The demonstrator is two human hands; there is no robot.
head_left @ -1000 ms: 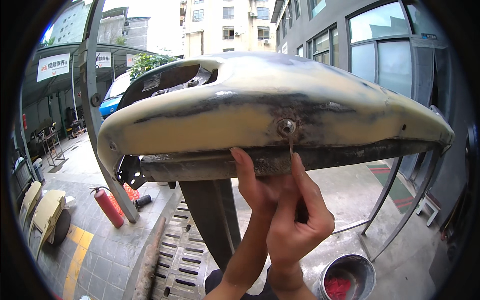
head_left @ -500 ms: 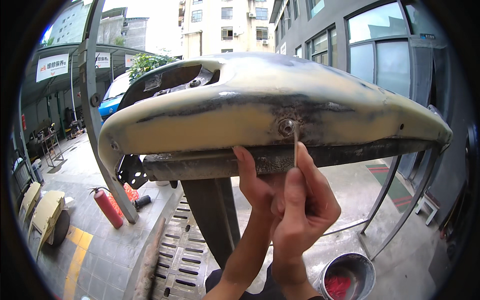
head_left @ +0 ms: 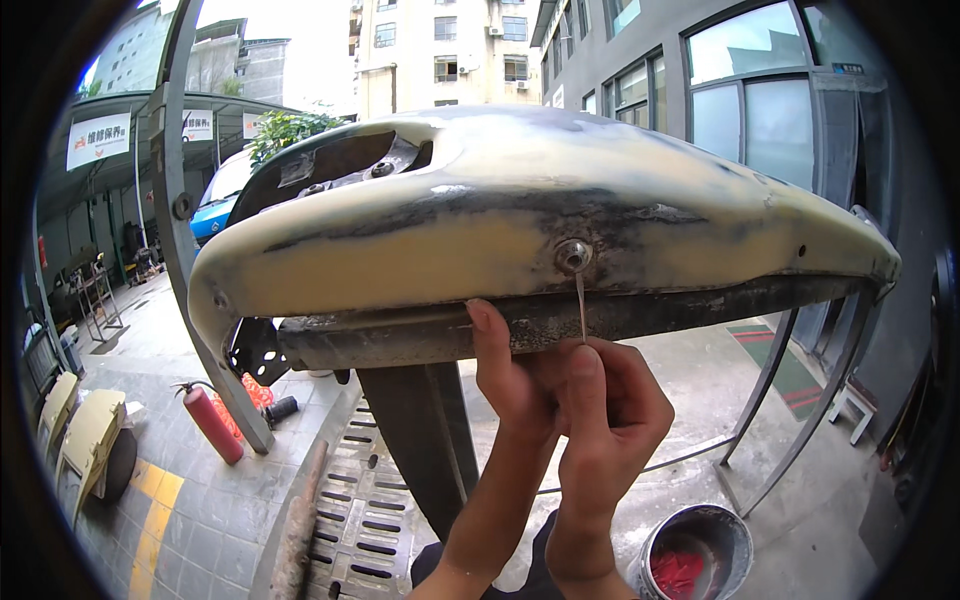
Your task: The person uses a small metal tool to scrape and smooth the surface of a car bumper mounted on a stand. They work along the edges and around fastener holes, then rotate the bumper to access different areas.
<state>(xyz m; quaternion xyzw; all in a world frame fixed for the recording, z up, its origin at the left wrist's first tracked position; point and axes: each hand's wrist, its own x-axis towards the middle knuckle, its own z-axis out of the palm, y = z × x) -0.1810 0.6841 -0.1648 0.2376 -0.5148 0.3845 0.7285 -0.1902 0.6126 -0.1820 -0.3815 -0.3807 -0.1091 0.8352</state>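
Observation:
A car bumper (head_left: 380, 263) fills the middle, patched with tan filler, grey and dark bare areas. In its face sits a round metal fitting (head_left: 573, 257) with a hole and worn dark surface around it. My right hand (head_left: 615, 405) pinches a thin pale strip (head_left: 582, 305) between thumb and fingers; its upper tip meets the fitting's lower rim. The strip's exact kind does not show. Close beside it, my left hand (head_left: 515, 380) has its thumb stretched up against the bumper's lower edge. My left fingers are largely hidden behind the right hand.
Metal stand legs (head_left: 425, 430) rise under the bumper. A bucket (head_left: 740, 555) with red material inside stands low right. To the left are a red fire extinguisher (head_left: 213, 425), a steel post (head_left: 180, 210) and pale body panels (head_left: 92, 425). A slotted drain grate (head_left: 375, 525) crosses the floor.
My right hand has moved down and slightly left with the strip. The strip's tip has shifted from the fitting's right side to its lower rim.

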